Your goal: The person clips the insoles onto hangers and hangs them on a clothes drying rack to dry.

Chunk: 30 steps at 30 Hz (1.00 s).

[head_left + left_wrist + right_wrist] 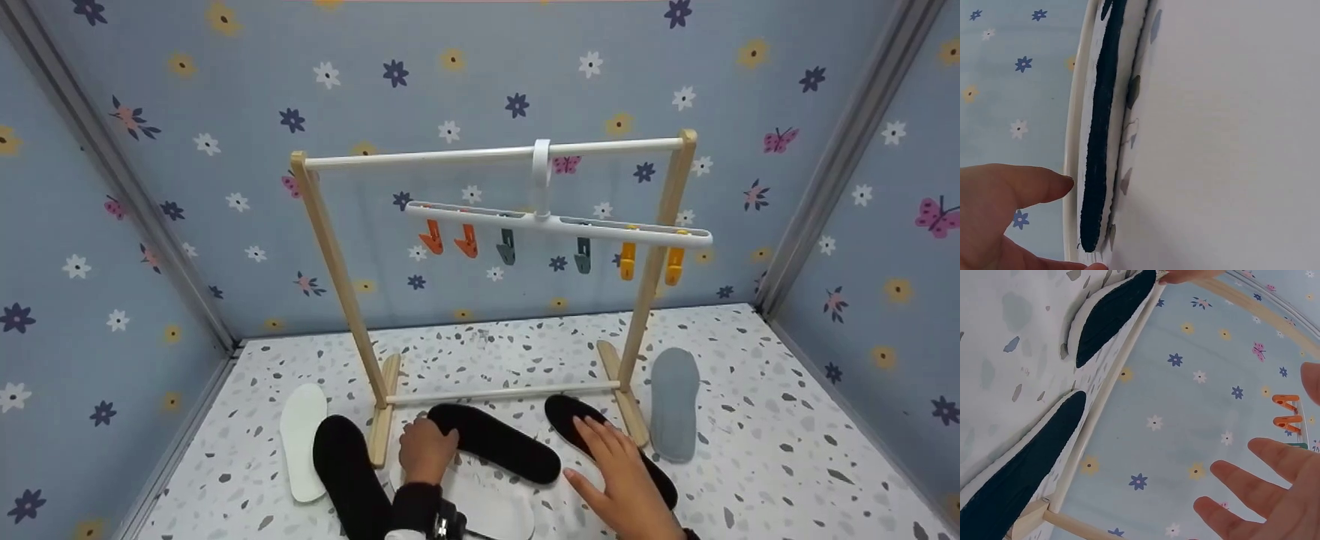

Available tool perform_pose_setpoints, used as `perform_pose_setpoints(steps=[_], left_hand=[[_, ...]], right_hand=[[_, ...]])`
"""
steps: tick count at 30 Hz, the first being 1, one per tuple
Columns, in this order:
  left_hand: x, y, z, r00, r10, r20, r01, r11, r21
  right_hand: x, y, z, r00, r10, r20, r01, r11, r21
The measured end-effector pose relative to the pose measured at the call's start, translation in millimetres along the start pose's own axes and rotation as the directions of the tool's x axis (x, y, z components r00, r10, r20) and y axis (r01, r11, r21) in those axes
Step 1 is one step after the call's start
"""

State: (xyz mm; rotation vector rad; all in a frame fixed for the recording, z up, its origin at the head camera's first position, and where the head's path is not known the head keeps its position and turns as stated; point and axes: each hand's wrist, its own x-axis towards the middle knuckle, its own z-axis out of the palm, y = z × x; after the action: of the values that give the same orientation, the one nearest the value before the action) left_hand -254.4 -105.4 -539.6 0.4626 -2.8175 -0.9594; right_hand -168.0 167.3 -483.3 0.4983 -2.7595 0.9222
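Several insoles lie on the speckled floor [750, 450] before a wooden rack [337, 277]. My left hand [426, 450] curls over the near end of the middle black insole [499, 444]; in the left wrist view the thumb [1016, 185] sits beside a black insole's edge [1098, 140]. A white insole [491, 506] lies under that wrist. My right hand [615, 469] is open with fingers [1252, 489] spread over the right black insole [570, 416]. The right wrist view shows this insole [1022, 461] close by and the middle one [1112, 315] beyond it.
A white hanger [559, 223] with orange, grey and yellow clips hangs from the rack's white bar [450, 156]. A grey insole [673, 401] lies right of the rack's foot; a white insole [302, 439] and a third black one [349, 472] lie to the left. Flowered walls close in three sides.
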Motion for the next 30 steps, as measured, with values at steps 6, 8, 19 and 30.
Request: perform_pose_setpoints(steps=[6, 8, 19, 30], left_hand=[[2.9, -4.1, 4.3, 0.999, -0.032, -0.031, 0.032, 0.999, -0.007], [4.6, -5.2, 4.5, 0.998, -0.033, -0.047, 0.032, 0.999, -0.009], [16.9, -7.7, 5.7, 0.993, -0.054, -0.105, 0.057, 0.998, 0.028], [14.5, -6.9, 22.2, 0.994, -0.040, -0.100, 0.041, 0.999, 0.009]], right_hand=[[1, 2, -6, 1.000, 0.006, -0.024, -0.004, 0.996, 0.087], [2, 3, -8, 0.998, 0.016, -0.053, -0.009, 0.992, 0.127], [13, 12, -23, 0.966, -0.028, -0.258, 0.077, 0.980, 0.182], [28, 28, -51, 0.907, 0.115, -0.405, 0.017, 0.952, 0.306]])
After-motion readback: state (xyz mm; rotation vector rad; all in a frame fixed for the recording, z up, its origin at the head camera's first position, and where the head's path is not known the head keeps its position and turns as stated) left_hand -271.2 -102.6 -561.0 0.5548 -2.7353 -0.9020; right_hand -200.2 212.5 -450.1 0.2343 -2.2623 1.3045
